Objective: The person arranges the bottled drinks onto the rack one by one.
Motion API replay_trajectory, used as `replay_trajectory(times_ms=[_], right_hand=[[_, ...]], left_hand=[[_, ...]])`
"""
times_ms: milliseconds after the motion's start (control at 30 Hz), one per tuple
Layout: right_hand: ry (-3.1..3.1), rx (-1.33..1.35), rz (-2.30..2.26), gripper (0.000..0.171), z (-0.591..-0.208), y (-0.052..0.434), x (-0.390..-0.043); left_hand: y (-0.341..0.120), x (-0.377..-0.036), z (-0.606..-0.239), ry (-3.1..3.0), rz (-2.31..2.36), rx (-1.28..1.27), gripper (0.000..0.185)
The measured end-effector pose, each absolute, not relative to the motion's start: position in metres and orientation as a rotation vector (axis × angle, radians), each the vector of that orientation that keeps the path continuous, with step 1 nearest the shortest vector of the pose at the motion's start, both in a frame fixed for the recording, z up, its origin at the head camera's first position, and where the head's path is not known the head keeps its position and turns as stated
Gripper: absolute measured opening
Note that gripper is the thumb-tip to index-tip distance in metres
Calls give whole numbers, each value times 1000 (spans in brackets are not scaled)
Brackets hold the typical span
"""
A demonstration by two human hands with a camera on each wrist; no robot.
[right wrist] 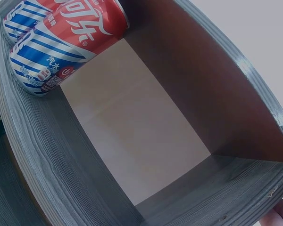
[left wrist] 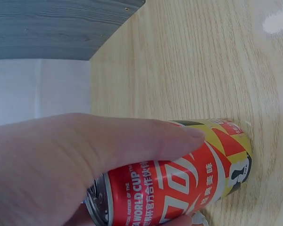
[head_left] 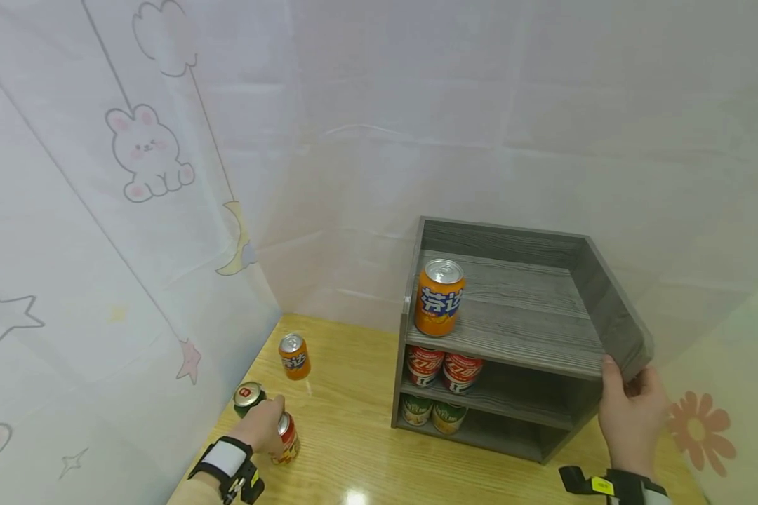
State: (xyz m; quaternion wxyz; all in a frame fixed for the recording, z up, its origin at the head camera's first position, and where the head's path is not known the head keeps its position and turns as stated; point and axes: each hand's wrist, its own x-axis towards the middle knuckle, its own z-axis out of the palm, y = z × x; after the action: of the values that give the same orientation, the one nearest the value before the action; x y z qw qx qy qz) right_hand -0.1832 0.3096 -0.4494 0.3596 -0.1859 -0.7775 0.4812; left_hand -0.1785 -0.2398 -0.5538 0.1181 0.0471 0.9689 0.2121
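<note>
My left hand (head_left: 260,425) grips a red and yellow soda can (head_left: 288,443) on the table. In the left wrist view the thumb lies along the can's red side (left wrist: 141,190). Right behind that hand stands a dark green can (head_left: 248,395), partly covered by it. An orange soda can (head_left: 295,359) is a little farther back. At the right, my right hand (head_left: 634,417) holds the side panel of a grey wooden shelf (head_left: 524,301), thumb in front and fingers behind it. Only a bit of its fingers (right wrist: 273,217) shows in the right wrist view.
On the shelf's top level stands another orange can (head_left: 439,301) at the left. Two red cans (head_left: 462,373) fill the left of the middle level, and two green cans (head_left: 448,416) the left of the bottom one. A patterned white curtain (head_left: 366,140) hangs behind the table (head_left: 347,421).
</note>
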Motion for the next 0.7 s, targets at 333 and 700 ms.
replay_trajectory(times_ms=[333, 700], right_hand=[[-1988, -451, 1223, 39, -449, 309, -184], [-1995, -462, 1213, 36, -449, 310, -182]], left_hand=[[-231, -182, -538, 2833, 605, 93, 63], [-210, -179, -510, 2950, 611, 301, 67]])
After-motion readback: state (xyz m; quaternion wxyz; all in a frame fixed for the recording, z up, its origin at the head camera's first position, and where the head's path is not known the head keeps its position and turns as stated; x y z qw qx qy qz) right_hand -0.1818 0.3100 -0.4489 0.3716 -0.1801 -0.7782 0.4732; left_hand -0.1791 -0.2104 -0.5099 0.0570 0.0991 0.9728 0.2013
